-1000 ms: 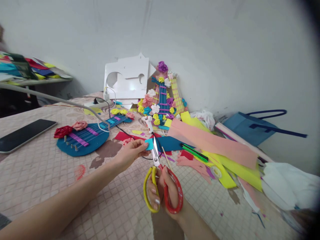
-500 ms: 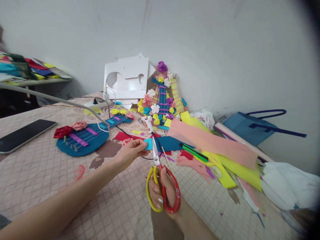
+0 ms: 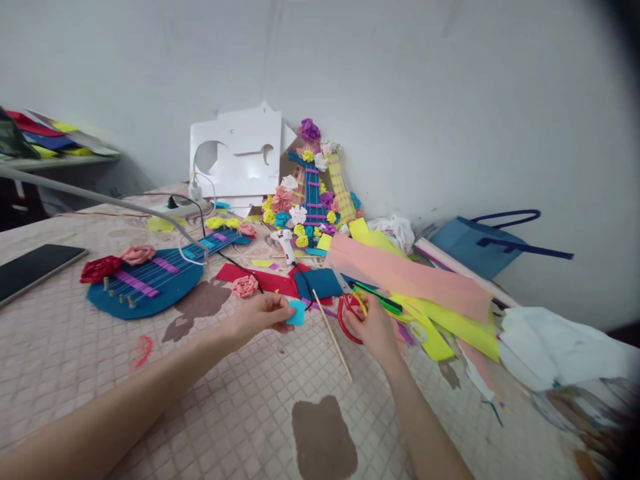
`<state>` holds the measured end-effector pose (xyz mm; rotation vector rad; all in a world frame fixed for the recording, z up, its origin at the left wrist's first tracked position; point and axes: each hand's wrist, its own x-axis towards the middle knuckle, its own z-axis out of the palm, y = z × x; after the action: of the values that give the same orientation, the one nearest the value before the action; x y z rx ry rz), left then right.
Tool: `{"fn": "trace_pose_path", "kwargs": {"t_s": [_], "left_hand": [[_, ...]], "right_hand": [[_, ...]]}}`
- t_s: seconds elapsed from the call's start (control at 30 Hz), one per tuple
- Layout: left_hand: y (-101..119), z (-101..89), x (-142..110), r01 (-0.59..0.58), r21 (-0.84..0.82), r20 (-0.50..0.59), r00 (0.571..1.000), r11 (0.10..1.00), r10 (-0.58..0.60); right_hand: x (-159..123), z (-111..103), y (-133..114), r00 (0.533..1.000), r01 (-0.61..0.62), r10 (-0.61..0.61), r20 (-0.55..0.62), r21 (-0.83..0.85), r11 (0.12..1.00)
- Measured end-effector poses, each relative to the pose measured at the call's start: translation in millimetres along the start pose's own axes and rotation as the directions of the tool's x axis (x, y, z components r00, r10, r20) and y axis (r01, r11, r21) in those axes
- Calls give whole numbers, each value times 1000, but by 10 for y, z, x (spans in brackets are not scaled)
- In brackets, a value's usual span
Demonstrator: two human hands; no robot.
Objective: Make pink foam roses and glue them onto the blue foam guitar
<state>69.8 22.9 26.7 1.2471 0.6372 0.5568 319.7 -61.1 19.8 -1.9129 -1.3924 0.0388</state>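
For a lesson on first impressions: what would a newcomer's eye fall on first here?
Probably the flower-decked guitar shapes, standing upright at the back. Next, the flat blue guitar shape at left, topped by a deep red rose. In front, the left hand pinches a light-blue square; the right hand holds scissors.

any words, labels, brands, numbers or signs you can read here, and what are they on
No text can be read.
White glue gun: small red marks, too small to make out.
White cut-out board: one small curved mark, too small to tell whether it is a letter.
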Motion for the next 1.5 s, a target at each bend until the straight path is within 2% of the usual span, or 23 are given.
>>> {"fn": "trace_pose_path", "kwargs": {"t_s": [0.1,0.2,0.23,0.27,0.33,0.4,0.47,0.53,0.73,0.87,1.1,1.3,1.5], "left_hand": [[-35,22,0,19,54,67,998,998,-22],[-75,40,-2,27,93,141,989,995,-40],[-88,47,-6,26,104,165,985,994,-43],[-101,55,-11,23,115,188,981,993,-44],[-122,71,-25,12,139,224,974,990,-43],[-136,85,-37,9,172,243,969,985,-51],[-140,95,-40,12,196,247,967,981,-61],[-134,102,-38,9,204,241,969,979,-59],[-92,138,-39,16,168,128,991,986,-38],[-160,131,-19,62,118,99,992,991,-74],[-263,66,41,68,182,152,984,981,-97],[-249,40,68,77,192,78,993,978,-93],[-224,49,51,60,177,70,995,982,-73]], "right_hand": [[12,9,46,999,41,-41,-27,-32,999],[-69,24,-134,996,88,-88,-24,0,996],[-112,34,-220,994,105,-108,30,85,991],[-161,48,-307,980,90,-127,155,225,970],[-259,86,-455,897,-45,-168,409,464,885],[-336,132,-539,832,-173,-187,522,565,807],[-376,176,-559,809,-261,-171,562,605,752],[-387,212,-540,812,-317,-143,566,633,707],[-396,289,-505,872,-368,-21,490,683,631],[-415,318,-515,876,-396,4,482,715,576],[-421,301,-534,813,-414,-64,579,652,635],[-412,334,-517,829,-417,-21,558,643,643],[-419,357,-504,850,-402,0,526,649,646]]}}
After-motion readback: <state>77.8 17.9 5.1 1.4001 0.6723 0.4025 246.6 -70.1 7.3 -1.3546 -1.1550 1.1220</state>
